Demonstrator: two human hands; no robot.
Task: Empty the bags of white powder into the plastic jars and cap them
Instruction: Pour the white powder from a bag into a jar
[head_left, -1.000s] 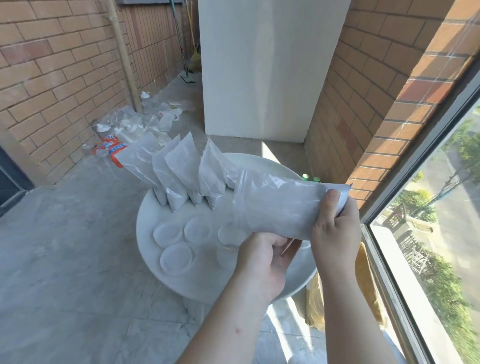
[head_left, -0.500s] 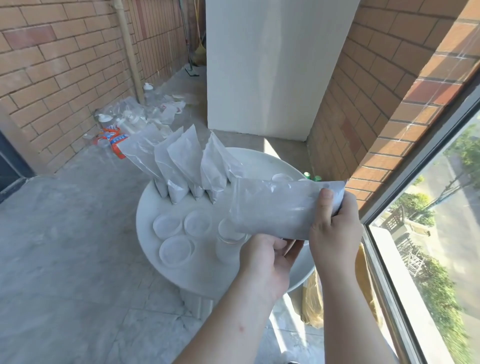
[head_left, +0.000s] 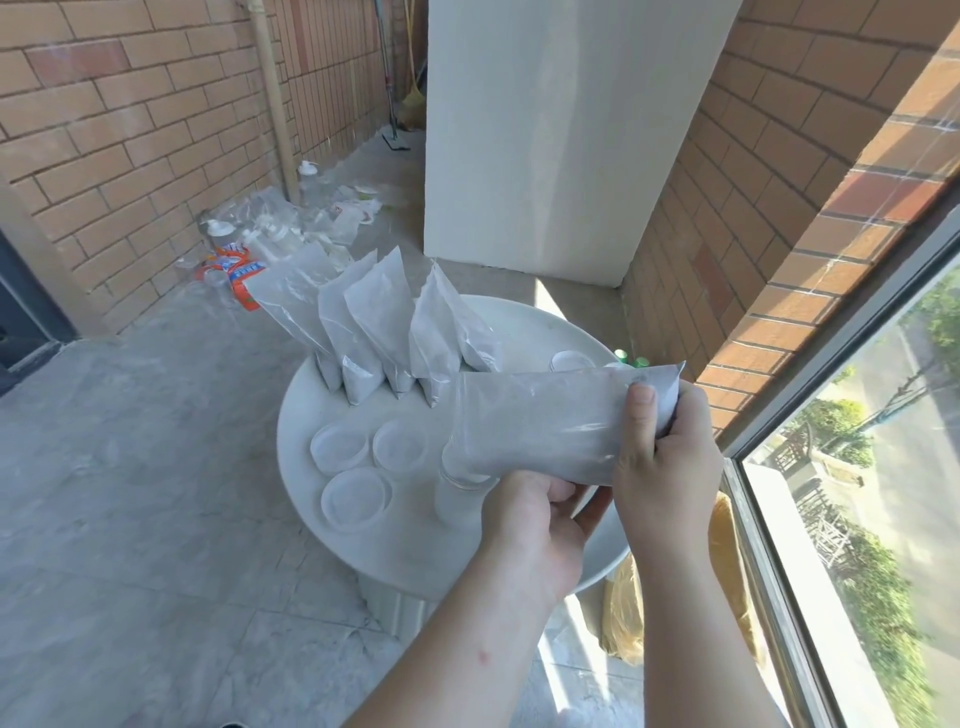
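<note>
The person holds a bag of white powder almost level over the round white table. Its left end droops onto the mouth of an uncapped plastic jar standing on the table. The left hand curls under the bag's lower edge just beside the jar. The right hand clamps the bag's right end, thumb across the front. Three loose lids lie left of the jar, and more full bags stand leaning behind them.
</note>
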